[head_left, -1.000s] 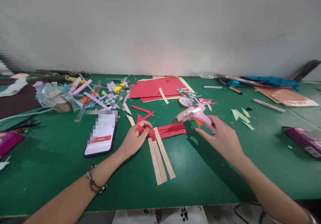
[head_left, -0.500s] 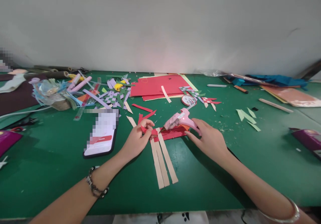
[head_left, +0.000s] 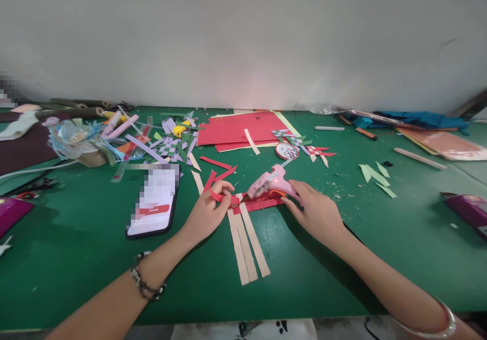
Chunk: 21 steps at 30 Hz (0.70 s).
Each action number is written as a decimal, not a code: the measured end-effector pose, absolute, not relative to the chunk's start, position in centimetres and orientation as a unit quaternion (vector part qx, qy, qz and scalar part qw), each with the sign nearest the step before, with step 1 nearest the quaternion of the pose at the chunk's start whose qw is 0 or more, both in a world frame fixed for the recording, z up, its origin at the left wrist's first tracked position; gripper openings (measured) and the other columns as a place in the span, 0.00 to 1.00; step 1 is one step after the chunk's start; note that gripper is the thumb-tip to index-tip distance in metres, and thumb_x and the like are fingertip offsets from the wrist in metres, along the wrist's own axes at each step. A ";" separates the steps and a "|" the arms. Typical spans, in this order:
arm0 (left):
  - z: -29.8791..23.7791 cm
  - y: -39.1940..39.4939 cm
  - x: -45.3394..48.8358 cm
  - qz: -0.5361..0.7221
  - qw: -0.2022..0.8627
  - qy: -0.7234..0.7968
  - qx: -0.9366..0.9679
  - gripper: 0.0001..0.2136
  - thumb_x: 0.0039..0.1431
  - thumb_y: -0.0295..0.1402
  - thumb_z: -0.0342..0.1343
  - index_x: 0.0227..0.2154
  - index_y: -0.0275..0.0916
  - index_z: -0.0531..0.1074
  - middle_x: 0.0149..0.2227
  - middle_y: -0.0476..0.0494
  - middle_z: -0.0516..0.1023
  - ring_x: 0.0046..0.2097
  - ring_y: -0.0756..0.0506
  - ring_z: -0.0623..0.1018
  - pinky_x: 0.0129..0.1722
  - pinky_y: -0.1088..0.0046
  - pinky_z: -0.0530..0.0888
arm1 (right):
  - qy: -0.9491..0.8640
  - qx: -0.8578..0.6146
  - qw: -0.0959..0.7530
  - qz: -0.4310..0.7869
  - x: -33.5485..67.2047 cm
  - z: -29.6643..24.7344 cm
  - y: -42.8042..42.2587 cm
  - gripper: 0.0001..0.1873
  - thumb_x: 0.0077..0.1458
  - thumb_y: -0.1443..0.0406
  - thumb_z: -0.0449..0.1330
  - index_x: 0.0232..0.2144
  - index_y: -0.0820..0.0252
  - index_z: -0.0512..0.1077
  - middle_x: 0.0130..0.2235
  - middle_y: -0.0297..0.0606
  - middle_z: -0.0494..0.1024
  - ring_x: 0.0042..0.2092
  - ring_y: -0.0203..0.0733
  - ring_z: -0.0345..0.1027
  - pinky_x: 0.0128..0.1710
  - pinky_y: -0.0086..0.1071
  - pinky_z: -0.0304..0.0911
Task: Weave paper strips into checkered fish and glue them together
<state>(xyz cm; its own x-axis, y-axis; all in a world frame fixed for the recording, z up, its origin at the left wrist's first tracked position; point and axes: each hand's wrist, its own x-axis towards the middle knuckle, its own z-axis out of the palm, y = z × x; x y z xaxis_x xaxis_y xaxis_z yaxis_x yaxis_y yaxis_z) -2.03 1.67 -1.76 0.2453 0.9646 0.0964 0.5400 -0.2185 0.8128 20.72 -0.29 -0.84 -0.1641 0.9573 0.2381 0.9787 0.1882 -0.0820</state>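
Note:
My left hand (head_left: 207,210) pinches the lifted end of a red paper strip (head_left: 218,196) at the left side of a weave of red strips (head_left: 262,204) and tan strips (head_left: 247,246) lying on the green table (head_left: 304,274). My right hand (head_left: 317,212) grips a pink glue gun (head_left: 272,183), its nozzle pointing left and down at the red strips close to my left fingers. The gun's body shows a small red light.
A phone (head_left: 154,202) lies left of my left hand. Behind it is a heap of purple and green paper strips (head_left: 173,144), red card sheets (head_left: 239,129), a round patterned disc (head_left: 286,151), green paper scraps (head_left: 375,175), and a purple box (head_left: 466,208) at the right.
My right hand brought the glue gun down and leftward from above the table onto the red strips. My left hand kept hold of the red strip's end.

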 end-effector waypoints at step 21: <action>-1.8 1.7 -2.2 0.296 0.312 0.526 0.734 0.05 0.53 0.31 0.41 0.32 0.41 0.60 0.24 0.53 0.68 0.28 0.49 0.71 0.31 0.71 0.67 | -0.740 -0.663 0.089 -0.069 21.4 -0.2 -0.4 0.12 0.54 0.60 0.47 0.37 0.59 0.64 0.37 0.38 0.73 0.26 0.37 0.65 0.18 0.25 0.45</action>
<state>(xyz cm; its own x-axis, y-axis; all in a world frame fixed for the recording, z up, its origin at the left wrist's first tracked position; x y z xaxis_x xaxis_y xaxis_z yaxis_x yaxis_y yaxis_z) -2.17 1.75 -1.84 0.2723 0.9562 0.1070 0.5874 -0.2533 0.7686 21.39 -0.37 -0.20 -0.1042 0.9691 0.2237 0.9937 0.1107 -0.0166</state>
